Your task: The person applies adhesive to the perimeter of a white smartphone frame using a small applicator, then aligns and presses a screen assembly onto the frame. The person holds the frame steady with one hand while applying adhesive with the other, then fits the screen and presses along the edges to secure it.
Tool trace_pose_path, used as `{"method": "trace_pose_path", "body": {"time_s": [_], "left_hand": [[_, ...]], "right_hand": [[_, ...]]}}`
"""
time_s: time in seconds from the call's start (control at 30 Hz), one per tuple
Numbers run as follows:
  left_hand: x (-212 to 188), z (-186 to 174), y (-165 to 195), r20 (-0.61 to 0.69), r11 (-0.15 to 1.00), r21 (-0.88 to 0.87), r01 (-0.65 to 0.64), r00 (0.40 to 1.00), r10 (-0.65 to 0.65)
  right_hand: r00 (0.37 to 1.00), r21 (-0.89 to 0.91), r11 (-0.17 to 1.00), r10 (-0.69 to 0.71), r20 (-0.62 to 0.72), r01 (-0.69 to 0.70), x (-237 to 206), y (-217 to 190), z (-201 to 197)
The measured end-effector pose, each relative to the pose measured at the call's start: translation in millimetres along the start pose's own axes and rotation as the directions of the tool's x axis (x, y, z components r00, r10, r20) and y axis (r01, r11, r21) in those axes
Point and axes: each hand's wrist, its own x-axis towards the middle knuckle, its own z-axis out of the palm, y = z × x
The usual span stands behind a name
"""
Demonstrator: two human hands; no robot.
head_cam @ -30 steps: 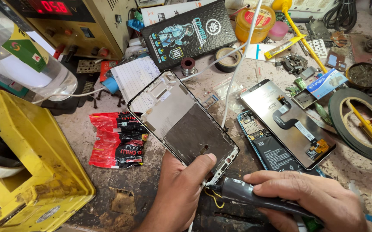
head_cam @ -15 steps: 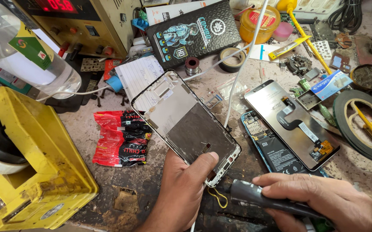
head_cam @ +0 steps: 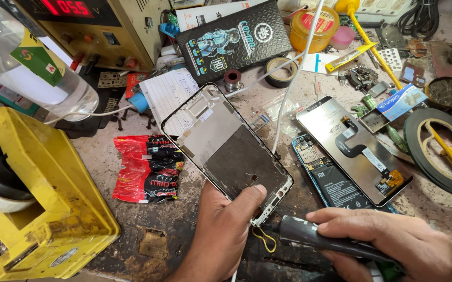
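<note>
My left hand point(head_cam: 225, 230) grips the near end of a bare phone frame point(head_cam: 226, 149), thumb pressed on its dark inner plate. The frame lies tilted on the worn bench, its far end resting near a notepad. My right hand point(head_cam: 388, 243) holds a black pen-shaped tool point(head_cam: 309, 235), its tip touching the frame's bottom corner. A yellow loop of wire point(head_cam: 263, 239) lies just below that corner.
A detached screen point(head_cam: 354, 149) lies over an open phone body point(head_cam: 324, 177) at right. A red snack wrapper point(head_cam: 147, 167), a yellow stand point(head_cam: 43, 203), a clear bottle point(head_cam: 32, 68), a power supply point(head_cam: 100, 26), tape rolls point(head_cam: 437, 151) and small parts crowd the bench.
The view has shifted slightly and both hands sit a little higher in the picture. My left thumb stays on the frame and the tool tip stays at its bottom corner.
</note>
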Motion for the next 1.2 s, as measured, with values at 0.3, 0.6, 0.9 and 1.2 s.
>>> {"method": "trace_pose_path", "body": {"time_s": [0.3, 0.6, 0.9, 1.2], "left_hand": [[0.4, 1.3, 1.5, -0.012, 1.0, 0.014, 0.022, 1.0, -0.022], [-0.8, 0.7, 1.0, 0.01, 1.0, 0.002, -0.002, 1.0, 0.002], [0.2, 2.4, 2.6, -0.017, 1.0, -0.011, 0.023, 1.0, -0.023], [0.2, 0.4, 3.0, -0.014, 1.0, 0.021, 0.019, 1.0, -0.019]], "right_hand": [[1.0, -0.024, 0.999, 0.025, 0.001, -0.025, 0.8, -0.3, -2.2], [0.999, -0.018, 0.999, 0.034, 0.003, -0.034, -3.3, 2.9, -0.5], [0.996, -0.006, 0.999, -0.041, 0.079, 0.042, 5.4, 8.5, -11.9], [0.996, 0.022, 0.999, -0.038, 0.084, 0.036, 1.0, 20.0, -13.7]]}}
